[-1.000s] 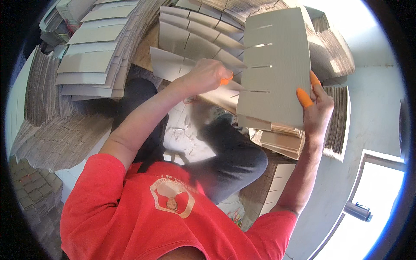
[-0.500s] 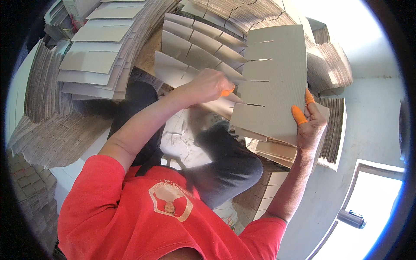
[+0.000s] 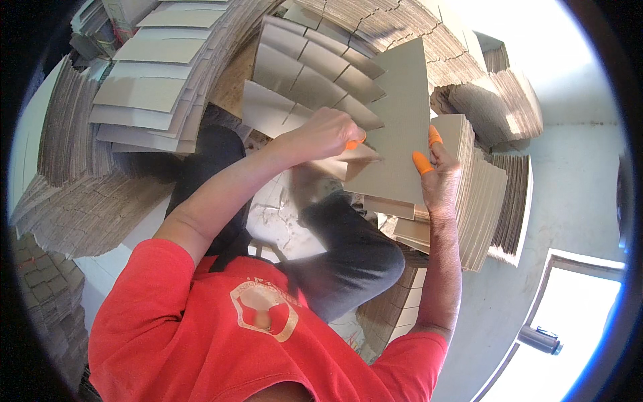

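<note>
a work space is filling up with cardboard, seen from above through a round fisheye view. a pale, stained floor (image 3: 276, 213) is showing between the wearer's knees. on the left, a tall stack of slotted cardboard (image 3: 151, 87) is leaning in overlapping layers, and more bundles (image 3: 67, 134) are standing beside it. at the top, a long row of packed cardboard (image 3: 402, 20) is stretching away under strong light. on the right, a fanned stack of sheets (image 3: 477, 208) is standing near a pale wall (image 3: 576, 181), where a bright opening (image 3: 583, 308) is glowing and a dark cylinder (image 3: 540, 340) is sitting at its edge. the wearer is sitting in a red t-shirt (image 3: 221, 321) and dark trousers (image 3: 341, 248).

both hands are working in front of the body, with orange covers on some fingers. the left forearm is slanting up and inward; the left hand (image 3: 328, 134) is curling tightly closed, gripping the nearest of several slotted strips (image 3: 315, 63) spread in rows beyond it. the right forearm is rising almost straight; the right hand (image 3: 442, 177) is pinching the right edge of a cardboard sheet (image 3: 398, 134), thumb on the near face. the sheet is standing raised and tilted between the hands, its left edge meeting the strips' ends.
</note>
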Demonstrator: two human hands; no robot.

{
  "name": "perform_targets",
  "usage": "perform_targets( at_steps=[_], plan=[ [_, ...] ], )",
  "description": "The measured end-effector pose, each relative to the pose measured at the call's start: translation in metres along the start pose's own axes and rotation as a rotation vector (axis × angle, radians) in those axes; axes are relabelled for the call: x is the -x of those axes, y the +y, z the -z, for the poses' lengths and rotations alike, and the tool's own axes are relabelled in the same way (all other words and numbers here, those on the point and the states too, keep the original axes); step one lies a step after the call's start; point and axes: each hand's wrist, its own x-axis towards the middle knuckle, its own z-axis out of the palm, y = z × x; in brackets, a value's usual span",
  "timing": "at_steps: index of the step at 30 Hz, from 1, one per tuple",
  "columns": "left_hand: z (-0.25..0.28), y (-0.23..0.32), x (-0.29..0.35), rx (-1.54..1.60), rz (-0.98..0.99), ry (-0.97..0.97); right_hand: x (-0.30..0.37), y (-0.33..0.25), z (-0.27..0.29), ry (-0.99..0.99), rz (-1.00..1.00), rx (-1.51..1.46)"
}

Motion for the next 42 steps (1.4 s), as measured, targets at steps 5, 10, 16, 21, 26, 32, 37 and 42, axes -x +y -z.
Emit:
perform_targets(
  at_steps=[5, 10, 16, 21, 26, 32, 37, 42],
  plan=[
    [-0.003, -0.002, 0.001, 0.026, 0.003, 0.039, -0.001, -0.022, 0.012, -0.157, -0.036, -0.028],
    [-0.001, -0.002, 0.002, 0.013, 0.018, 0.022, -0.004, -0.015, 0.003, -0.12, 0.238, 0.004],
    [-0.004, -0.003, 0.001, 0.047, 0.043, 0.059, -0.006, -0.006, -0.007, -0.121, 0.192, 0.008],
    [0.008, -0.003, -0.008, 0.044, 0.019, -0.104, 0.008, 0.008, -0.016, -0.111, 0.178, 0.079],
    [0.048, -0.044, -0.07, -0.149, -0.011, 0.114, 0.017, 0.015, -0.022, 0.007, 0.312, -0.024],
    [0.039, -0.11, -0.134, -0.411, 0.088, -0.106, 0.04, 0.012, -0.014, -0.049, 0.267, -0.067],
    [0.031, -0.127, -0.141, -0.297, 0.211, -0.137, 0.039, 0.005, -0.008, -0.092, 0.183, -0.067],
    [0.027, -0.122, -0.15, -0.381, 0.181, -0.318, 0.011, 0.022, -0.025, -0.078, 0.395, -0.121]
  ],
)
